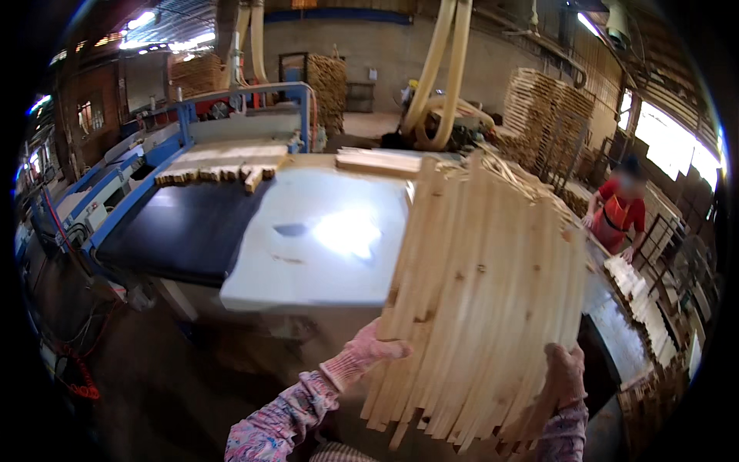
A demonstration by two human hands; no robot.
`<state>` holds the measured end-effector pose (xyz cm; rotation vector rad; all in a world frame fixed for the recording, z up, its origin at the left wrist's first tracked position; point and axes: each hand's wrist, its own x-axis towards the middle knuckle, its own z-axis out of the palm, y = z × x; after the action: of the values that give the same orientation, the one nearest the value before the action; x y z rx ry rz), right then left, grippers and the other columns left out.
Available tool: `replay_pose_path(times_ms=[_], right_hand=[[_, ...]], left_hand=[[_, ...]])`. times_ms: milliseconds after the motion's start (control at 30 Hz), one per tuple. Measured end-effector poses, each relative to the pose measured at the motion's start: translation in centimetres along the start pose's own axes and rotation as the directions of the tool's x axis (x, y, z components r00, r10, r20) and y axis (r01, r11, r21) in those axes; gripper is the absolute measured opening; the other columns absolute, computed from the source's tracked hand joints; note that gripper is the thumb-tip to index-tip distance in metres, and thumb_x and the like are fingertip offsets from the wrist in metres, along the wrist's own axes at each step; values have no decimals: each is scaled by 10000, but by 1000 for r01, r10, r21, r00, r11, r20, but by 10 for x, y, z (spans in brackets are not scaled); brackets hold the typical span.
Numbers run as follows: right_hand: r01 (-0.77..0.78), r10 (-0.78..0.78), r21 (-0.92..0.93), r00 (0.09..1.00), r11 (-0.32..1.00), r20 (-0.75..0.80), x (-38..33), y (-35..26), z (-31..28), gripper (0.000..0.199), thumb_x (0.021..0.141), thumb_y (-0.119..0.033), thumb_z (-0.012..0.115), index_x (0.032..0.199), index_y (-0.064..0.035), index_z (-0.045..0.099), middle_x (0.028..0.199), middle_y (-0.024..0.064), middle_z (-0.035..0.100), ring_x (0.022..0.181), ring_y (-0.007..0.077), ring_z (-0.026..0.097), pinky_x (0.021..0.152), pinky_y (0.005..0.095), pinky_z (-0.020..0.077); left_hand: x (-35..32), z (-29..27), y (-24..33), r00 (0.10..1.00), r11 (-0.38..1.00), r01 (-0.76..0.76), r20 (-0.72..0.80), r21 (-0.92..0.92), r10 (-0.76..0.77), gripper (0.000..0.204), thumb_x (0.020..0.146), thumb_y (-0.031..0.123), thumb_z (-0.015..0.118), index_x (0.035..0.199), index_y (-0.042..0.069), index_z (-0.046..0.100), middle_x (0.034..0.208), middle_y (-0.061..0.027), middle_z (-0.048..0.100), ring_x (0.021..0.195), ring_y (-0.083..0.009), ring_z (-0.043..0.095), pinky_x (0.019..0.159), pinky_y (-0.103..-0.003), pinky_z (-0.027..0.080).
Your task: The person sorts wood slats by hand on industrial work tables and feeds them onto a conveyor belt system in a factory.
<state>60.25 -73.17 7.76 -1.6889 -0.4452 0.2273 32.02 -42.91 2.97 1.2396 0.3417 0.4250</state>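
A broad layer of long, pale wooden strips (485,300) lies side by side between my hands, tilted, with uneven ends toward me. My left hand (375,348), in a pinkish glove, grips its left edge with the thumb on top. On the right edge, my right hand (566,373) is closed round the strips, partly in shadow. The fingers of both hands are hidden beneath the wood. Just left of the strips is a shiny pale tabletop (315,239) with a bright glare on it.
A black conveyor belt (177,227) adjoins the tabletop, with wooden strips (223,160) at its far end under a blue machine frame (246,96). A person in red (618,208) stands at the right beside another bench (620,335). Pale hoses (439,77) hang behind; stacked wood (543,112) stands farther back.
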Motion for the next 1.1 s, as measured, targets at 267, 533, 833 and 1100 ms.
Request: replay_pose_path(times_ms=[267,533,833,1100], right_hand=[[-6,99,-210,893,978,438,129,-59,285,631,831,-507,778,1156,29,700,993,104,726,883,180,651,791,350,524],[-11,229,-402,836,916,499,288,58,431,766,865,-628,719,1129,90,700,1043,153,729,985,215,665,862,355,519],[329,180,-942,924,69,336,277,-40,443,885,910,-779,467,1430,-69,554,1355,196,629,1249,349,615,994,582,488],[199,16,-742,962,640,271,308,41,410,668,968,-516,605,1490,-109,510,1513,156,517,1414,299,466,1180,403,361]], left_hand=[[17,-239,82,935,998,47,-351,-39,-58,511,864,251,814,1302,53,644,1188,-52,704,1035,-161,666,931,-326,532],[131,-379,57,921,991,107,-367,-85,-131,465,948,236,737,1288,-57,613,1176,-111,709,1051,-193,691,917,-330,567],[115,-381,162,834,142,503,-436,852,-337,813,931,755,425,1369,98,618,1238,-209,692,1156,-355,645,990,-400,486],[110,-434,99,886,441,388,-460,809,65,748,921,572,606,1455,55,511,1297,-260,649,1215,-411,614,1027,-430,478]])
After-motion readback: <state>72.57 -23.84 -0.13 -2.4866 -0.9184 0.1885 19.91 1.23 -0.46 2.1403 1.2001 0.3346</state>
